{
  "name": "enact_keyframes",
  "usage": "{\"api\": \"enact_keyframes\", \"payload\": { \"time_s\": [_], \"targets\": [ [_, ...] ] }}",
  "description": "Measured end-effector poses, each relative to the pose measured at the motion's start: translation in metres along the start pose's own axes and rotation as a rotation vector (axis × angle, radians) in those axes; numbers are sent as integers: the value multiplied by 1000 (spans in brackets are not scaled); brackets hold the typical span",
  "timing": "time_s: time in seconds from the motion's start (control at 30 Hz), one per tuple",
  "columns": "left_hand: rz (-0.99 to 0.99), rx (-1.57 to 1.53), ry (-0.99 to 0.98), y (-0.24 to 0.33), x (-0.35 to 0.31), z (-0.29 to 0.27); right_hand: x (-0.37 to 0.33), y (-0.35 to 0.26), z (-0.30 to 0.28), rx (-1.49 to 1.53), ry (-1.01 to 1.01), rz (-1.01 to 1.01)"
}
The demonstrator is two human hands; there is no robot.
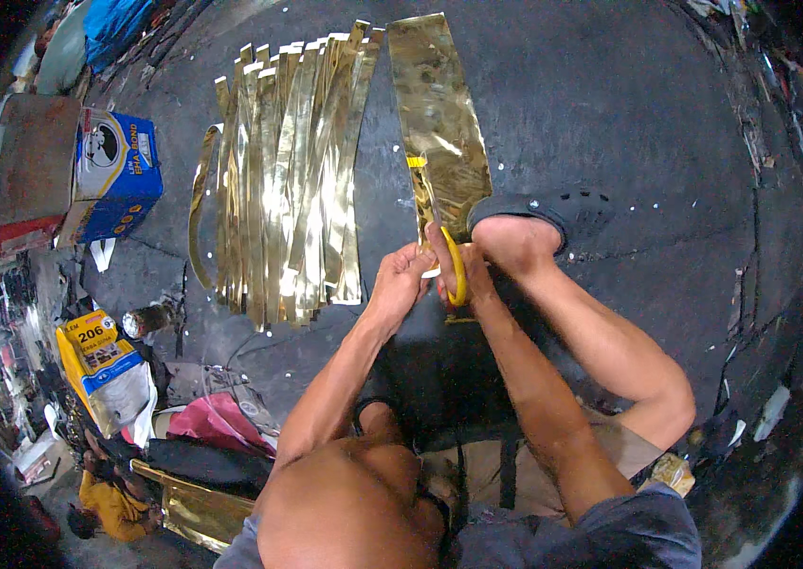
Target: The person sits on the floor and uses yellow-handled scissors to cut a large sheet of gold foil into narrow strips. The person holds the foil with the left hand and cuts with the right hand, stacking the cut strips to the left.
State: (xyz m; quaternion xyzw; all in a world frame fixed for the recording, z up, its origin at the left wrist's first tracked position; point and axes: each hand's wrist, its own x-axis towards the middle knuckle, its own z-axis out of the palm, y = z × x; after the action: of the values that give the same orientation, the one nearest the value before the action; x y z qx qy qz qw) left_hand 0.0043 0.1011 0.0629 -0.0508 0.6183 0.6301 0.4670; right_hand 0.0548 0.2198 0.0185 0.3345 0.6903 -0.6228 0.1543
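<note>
A long gold reflective sheet (439, 95) lies on the dark floor ahead of me, its near part between my hands. My right hand (479, 273) is closed around yellow-handled scissors (459, 275), which sit over the sheet's near left side; their blades are hard to make out. My left hand (403, 277) pinches the sheet's near left edge, close beside the scissors. My foot in a dark clog (586, 216) touches the sheet's right side. To the left lies a row of narrow gold strips (283, 190), side by side and partly overlapping, with pale ends.
A blue and white box (115, 175) stands at the left. Nearer are a small jar (147, 321) and a yellow and blue can (103, 356). Pink cloth (217, 424) and another gold sheet (198, 507) lie at the lower left. A person in yellow (115, 498) is beyond.
</note>
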Motion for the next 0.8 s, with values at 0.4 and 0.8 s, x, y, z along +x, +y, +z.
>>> {"api": "enact_keyframes", "payload": {
  "time_s": [0.4, 0.8],
  "targets": [
    [40, -36, 19, 9, -11, 0, 34, -36, -10, -82, -54, 74],
    [52, -85, 9, 24, -25, -2, 91, -86, -19, -113, 25, 73]
  ]
}}
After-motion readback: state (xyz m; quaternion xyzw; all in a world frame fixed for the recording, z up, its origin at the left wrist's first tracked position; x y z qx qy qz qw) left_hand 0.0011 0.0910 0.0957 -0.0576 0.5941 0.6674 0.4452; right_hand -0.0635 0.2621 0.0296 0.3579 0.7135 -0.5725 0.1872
